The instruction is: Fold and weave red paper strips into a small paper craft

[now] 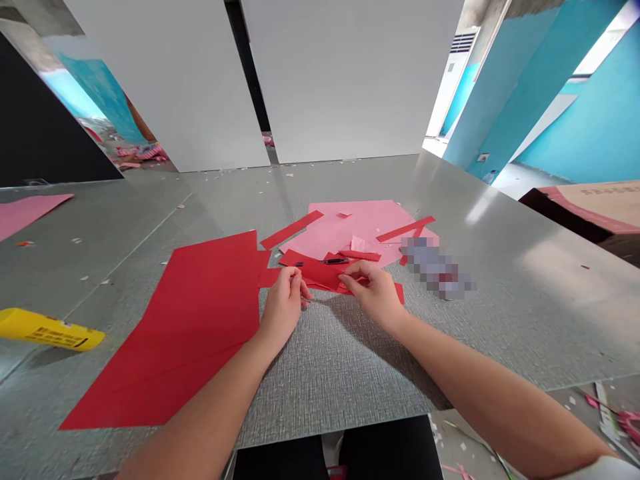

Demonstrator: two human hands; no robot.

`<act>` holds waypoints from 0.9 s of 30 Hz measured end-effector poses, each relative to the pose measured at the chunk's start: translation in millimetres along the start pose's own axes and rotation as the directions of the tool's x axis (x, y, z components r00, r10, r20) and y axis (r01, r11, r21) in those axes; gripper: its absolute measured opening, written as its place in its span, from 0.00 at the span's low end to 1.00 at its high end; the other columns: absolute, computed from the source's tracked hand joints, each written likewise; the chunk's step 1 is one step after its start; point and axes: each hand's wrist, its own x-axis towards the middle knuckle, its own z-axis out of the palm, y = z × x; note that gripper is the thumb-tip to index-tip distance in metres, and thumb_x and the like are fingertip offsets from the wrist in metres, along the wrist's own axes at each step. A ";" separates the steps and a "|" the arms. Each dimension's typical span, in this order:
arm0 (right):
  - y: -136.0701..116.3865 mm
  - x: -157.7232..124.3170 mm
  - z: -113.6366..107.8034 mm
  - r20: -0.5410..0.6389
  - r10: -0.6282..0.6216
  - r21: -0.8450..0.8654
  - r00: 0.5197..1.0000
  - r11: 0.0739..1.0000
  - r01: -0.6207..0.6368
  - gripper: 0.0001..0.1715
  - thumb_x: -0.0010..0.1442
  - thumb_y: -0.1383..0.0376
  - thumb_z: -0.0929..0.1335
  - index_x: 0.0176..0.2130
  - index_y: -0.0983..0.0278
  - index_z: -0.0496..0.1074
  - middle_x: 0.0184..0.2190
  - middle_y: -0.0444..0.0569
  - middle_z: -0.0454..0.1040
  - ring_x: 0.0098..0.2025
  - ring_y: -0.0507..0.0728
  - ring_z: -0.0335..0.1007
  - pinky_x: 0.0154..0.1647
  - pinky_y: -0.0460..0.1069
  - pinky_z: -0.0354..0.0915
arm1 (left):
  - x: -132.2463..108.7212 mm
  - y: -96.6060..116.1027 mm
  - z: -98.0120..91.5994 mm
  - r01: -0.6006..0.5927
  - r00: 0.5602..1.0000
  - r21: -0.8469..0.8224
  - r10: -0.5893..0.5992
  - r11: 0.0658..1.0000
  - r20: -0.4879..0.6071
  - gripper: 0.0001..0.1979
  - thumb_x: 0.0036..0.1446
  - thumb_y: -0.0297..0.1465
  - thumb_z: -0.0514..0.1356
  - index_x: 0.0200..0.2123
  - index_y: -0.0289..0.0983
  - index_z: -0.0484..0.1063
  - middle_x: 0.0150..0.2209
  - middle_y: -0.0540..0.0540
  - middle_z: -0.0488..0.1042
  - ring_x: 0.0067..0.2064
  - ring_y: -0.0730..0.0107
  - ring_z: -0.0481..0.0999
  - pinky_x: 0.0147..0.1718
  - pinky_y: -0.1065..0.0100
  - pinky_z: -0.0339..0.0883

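Across the shiny metal table [500, 313], the left hand [283, 310] and right hand [373, 293] both pinch a light, floppy red paper offcut [313, 272], flimsy stuff, best held by its edges!

Tall white partition boards [350, 73] behind the metal-topped table [525, 320] — turquoise walls [590, 120] off to the right, louvred AC unit [463, 43] up high, black panel [40, 120] on left — paper scraps [463, 447] on floor, bright glare [480, 207] on tabletop

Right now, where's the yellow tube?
In the head view, the yellow tube lies far left on the metal table, left of the large red sheet.
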 end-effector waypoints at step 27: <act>-5.3 0.5 -5.9 0.260 0.075 0.052 0.963 0.994 -0.092 0.12 0.50 0.60 0.70 0.36 0.62 0.73 0.33 0.47 0.75 0.35 0.53 0.70 0.38 0.50 0.65 | -14.1 15.9 4.9 0.099 0.902 -0.177 -0.013 0.979 0.432 0.14 0.53 0.40 0.55 0.28 0.35 0.72 0.25 0.49 0.69 0.27 0.73 0.70 0.30 0.68 0.69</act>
